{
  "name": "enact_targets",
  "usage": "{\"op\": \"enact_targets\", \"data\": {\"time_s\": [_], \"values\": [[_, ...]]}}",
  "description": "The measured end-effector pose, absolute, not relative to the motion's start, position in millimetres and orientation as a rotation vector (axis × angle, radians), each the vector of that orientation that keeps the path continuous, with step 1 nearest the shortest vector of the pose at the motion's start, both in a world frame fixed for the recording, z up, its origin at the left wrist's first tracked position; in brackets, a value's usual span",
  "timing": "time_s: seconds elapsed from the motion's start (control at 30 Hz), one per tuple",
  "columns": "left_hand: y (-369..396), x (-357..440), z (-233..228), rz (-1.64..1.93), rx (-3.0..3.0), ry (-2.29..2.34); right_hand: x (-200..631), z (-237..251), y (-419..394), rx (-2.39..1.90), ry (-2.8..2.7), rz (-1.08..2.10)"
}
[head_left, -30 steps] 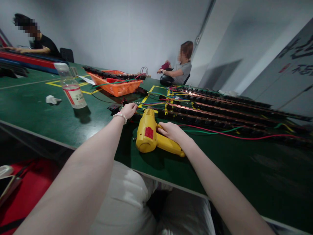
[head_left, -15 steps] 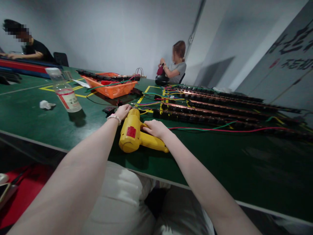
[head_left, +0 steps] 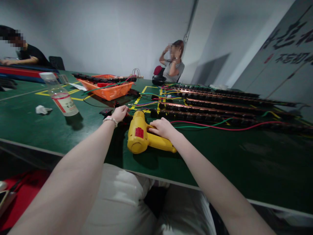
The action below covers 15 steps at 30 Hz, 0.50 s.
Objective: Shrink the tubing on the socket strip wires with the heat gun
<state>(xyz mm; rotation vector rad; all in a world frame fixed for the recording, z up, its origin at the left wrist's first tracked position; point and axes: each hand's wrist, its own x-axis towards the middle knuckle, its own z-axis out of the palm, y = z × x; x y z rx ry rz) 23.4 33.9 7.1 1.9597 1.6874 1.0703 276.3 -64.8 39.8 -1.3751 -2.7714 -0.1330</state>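
A yellow heat gun with a red label lies on its side on the green table, its handle toward the right. My right hand is wrapped round the upper handle near the trigger. Left of the gun's nozzle, my left hand is closed, fingertips together; what they hold is hidden. Dark parts show beside and under that hand, and a small black piece lies to its left. Just beyond the nozzle are the ends of coloured wires that run from long black strips with copper-coloured bars.
An orange basket holding another strip stands behind my left hand. A clear bottle and crumpled white tissue are at left. Red and green wires cross the table at right. Two people sit beyond, one far left, one at the back.
The heat gun and my right hand have shifted slightly right, widening the gap to my left hand. The person at the back has raised both hands to the head.
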Motion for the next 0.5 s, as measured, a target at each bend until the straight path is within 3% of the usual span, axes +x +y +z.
{"op": "enact_targets", "data": {"time_s": [0.3,0.5], "values": [[41,19,1,1.057,1.996,1.664,315,42,-75,-1.456,-2.708,-0.152],[41,19,2,1.014,2.033,1.716,315,47,-82,-1.475,-2.718,-0.346]]}}
